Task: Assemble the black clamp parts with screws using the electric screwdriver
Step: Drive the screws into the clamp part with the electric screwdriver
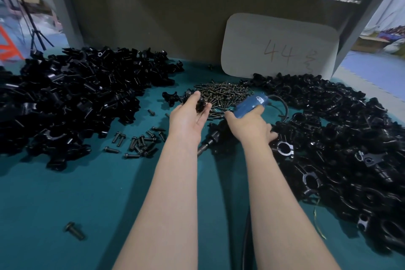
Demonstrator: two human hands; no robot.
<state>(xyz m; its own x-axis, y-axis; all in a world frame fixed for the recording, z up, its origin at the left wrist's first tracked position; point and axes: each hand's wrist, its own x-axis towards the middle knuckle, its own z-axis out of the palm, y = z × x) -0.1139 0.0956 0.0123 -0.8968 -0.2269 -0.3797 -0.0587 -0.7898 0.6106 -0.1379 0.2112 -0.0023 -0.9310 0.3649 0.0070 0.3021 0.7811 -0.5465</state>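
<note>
Left hand (188,114): fingers curled round clamp part (200,104), screw pile (225,92) just beyond
Right hand (249,127): grips electric screwdriver (249,105), its length slanting near-left

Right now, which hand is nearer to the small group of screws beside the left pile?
Left. The left hand, holding a clamp part, is just right of and beyond the screws; the right hand, gripping the screwdriver, is farther right.
</note>
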